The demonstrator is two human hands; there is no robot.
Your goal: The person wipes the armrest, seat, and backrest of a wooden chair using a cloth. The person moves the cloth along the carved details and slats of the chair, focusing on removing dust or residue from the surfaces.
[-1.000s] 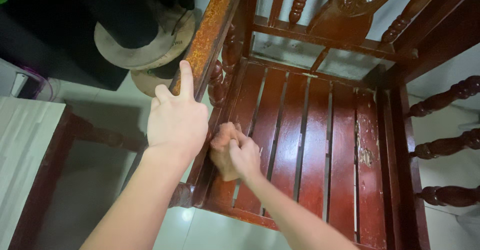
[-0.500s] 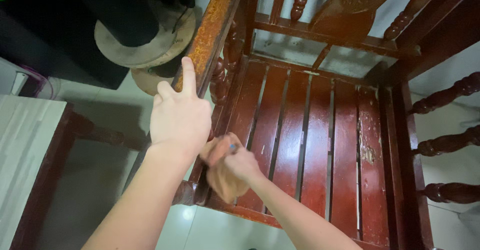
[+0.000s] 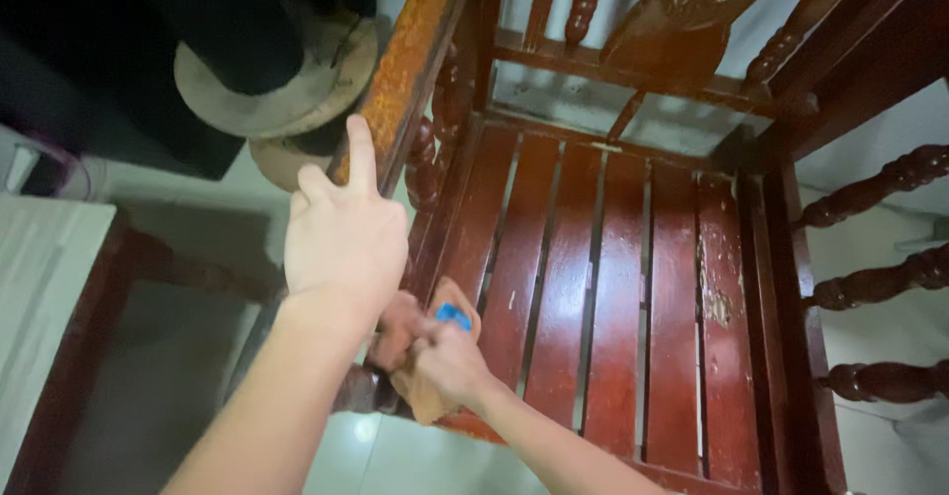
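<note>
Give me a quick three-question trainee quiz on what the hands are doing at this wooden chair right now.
1. True or false: the left hand grips the chair's worn armrest.
2. What does the right hand press against the slatted seat?
A. a paintbrush
B. an orange-brown pad with a blue patch
C. a hammer
3. Which part of the seat is the right hand working on: the front left corner or the back right corner?

Key
1. True; its fingers rest along the armrest.
2. B, the pad.
3. The front left corner, just below the left hand.
</note>
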